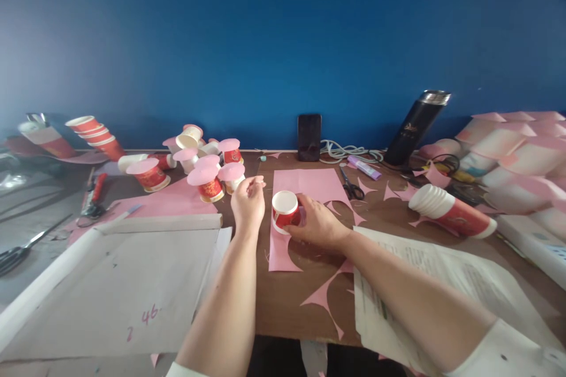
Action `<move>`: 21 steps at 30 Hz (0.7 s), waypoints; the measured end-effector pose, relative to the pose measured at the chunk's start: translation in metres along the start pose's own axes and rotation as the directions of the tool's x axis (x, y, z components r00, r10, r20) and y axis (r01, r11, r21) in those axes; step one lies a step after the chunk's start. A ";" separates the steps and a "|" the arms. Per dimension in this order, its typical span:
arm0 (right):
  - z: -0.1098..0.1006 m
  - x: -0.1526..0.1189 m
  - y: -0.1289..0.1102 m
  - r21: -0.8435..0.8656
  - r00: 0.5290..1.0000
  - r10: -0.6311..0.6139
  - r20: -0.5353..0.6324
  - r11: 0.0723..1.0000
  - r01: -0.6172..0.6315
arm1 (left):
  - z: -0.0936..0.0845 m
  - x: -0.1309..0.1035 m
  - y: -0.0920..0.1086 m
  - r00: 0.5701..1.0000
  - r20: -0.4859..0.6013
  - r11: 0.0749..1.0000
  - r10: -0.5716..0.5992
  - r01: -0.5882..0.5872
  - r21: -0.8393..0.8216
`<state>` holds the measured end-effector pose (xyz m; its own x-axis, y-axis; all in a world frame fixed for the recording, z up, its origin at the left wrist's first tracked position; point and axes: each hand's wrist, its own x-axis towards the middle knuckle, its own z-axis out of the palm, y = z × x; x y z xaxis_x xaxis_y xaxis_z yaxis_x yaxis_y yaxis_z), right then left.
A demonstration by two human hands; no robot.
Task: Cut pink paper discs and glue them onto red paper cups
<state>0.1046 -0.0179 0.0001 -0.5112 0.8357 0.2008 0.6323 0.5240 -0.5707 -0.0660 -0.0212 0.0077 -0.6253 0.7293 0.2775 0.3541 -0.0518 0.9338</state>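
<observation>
– Bare forearms (234, 300) lie nearest the camera. State the condition of the hands.
– Right hand (316, 224): grasping a red-and-white paper cup (284, 213) by its side, over a cut pink paper sheet (305, 181) on the brown desk (280, 309). Left hand (248, 203): raised, fingers curled; whether it pinches anything cannot be told.
– Hazards?
– Excess grip pressure could dent the thin wall; a forearm brushing the sheet could shift it.
– Containers?
– Held cup: contents not determinable. Slanting white-rimmed red paper cups (453, 211), right: nested together.

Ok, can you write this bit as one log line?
right hand: holds red paper cup | left hand: curled, contents unclear | pink sheet: beneath cup | phone: upright beyond sheet
</observation>
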 end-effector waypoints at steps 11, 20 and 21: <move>0.001 0.001 0.000 -0.035 1.000 0.020 -0.016 0.999 -0.021 | 0.004 -0.003 -0.001 0.992 0.092 0.993 0.088 -0.080 -0.083; 0.002 0.001 0.003 -0.025 1.000 -0.001 -0.019 1.000 0.001 | 0.001 -0.013 0.011 0.969 0.151 0.970 0.195 -0.168 -0.176; 0.003 0.001 0.004 -0.026 1.000 -0.004 -0.025 1.000 0.003 | 0.000 -0.014 0.012 0.964 0.159 0.967 0.215 -0.187 -0.176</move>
<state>0.1045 -0.0154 -0.0041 -0.4993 0.8374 0.2225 0.6457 0.5308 -0.5490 -0.0530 -0.0315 0.0152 -0.4161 0.8000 0.4323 0.3367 -0.3061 0.8905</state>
